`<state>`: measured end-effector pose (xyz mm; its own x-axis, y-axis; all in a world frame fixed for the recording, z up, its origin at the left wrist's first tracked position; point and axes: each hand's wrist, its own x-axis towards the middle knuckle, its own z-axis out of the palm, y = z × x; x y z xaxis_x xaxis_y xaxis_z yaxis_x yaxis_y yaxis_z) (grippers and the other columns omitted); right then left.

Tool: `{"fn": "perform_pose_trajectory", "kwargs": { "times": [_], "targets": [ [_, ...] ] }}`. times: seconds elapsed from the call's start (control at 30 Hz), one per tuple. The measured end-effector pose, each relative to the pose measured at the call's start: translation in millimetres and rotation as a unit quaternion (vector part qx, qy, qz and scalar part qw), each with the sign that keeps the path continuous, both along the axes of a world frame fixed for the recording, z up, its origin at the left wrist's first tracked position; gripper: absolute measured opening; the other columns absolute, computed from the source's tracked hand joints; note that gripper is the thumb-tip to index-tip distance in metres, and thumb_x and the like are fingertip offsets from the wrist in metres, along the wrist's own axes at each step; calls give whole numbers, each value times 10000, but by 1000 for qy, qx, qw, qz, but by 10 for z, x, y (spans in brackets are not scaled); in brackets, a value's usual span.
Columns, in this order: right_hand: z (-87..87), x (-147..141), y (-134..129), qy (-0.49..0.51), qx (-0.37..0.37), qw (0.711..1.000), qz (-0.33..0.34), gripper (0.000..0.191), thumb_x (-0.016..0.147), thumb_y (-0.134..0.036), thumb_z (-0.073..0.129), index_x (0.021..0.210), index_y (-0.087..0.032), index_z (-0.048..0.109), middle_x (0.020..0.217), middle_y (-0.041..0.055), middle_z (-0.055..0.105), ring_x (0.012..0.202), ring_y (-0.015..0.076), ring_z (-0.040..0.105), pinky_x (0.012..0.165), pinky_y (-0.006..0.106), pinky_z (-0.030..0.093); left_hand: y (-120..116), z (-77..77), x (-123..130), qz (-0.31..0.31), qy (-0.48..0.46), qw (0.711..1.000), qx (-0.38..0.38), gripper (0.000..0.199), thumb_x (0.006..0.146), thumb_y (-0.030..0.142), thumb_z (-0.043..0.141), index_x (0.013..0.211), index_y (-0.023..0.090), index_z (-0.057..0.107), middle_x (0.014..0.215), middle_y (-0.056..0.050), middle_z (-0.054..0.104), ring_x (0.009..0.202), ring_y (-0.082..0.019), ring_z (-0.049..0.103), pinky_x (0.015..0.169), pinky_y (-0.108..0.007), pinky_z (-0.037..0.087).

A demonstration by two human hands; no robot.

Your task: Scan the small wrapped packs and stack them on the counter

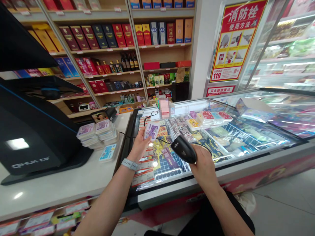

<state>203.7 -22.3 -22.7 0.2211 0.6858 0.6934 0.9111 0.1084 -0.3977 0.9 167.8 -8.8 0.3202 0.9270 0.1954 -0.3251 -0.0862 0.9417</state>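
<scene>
My left hand (pixel 139 144), with a light watch on its wrist, grips a small flat purple-and-white pack (pixel 152 130) over the freezer's glass top. In my right hand (pixel 203 165) is a black barcode scanner (pixel 183 149), its head angled left toward the pack. A dark cable runs behind both. Stacks of similar flat packs (pixel 105 131) stand on the white counter to the left, with a blue-and-white pack (pixel 108 152) lying in front of them. More packs with red, blue and yellow labels (pixel 209 118) rest on the freezer glass, beyond the scanner.
A chest freezer (pixel 221 178) with wire baskets under its glass stretches to the right. At the left, a large black checkout terminal (pixel 36 131) stands on the white counter (pixel 64 186). Shelves of boxes and bottles (pixel 102 49) line the back wall. A crumpled bag (pixel 256 109) lies on the freezer.
</scene>
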Motion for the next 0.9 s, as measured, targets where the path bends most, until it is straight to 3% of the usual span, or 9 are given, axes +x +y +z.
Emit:
{"fn": "perform_pose_trajectory", "kwargs": {
  "times": [0.13,0.27,0.9],
  "targets": [
    [16,-42,45,-10,-18,1000,2,413,746,-80,508,1145,-181,538,1069,100,638,1015,279,570,902,434,423,-1,29,2,39,-14,999,8,467,632,288,812,1032,162,608,1030,-68,694,937,-161,644,847,-287,494],
    [48,-100,90,-12,-29,999,0,403,746,-63,505,1127,-186,544,1026,85,644,982,273,573,877,411,416,10,24,-11,55,-25,998,1,473,633,318,818,1040,166,631,1014,-68,702,915,-159,652,821,-286,508],
    [80,-179,160,14,-56,998,-10,349,756,-81,529,1086,-192,555,1000,72,649,971,261,582,872,390,408,22,-54,8,50,-27,998,4,424,654,341,802,998,170,622,997,-60,703,920,-171,660,852,-339,530]
  ]
}}
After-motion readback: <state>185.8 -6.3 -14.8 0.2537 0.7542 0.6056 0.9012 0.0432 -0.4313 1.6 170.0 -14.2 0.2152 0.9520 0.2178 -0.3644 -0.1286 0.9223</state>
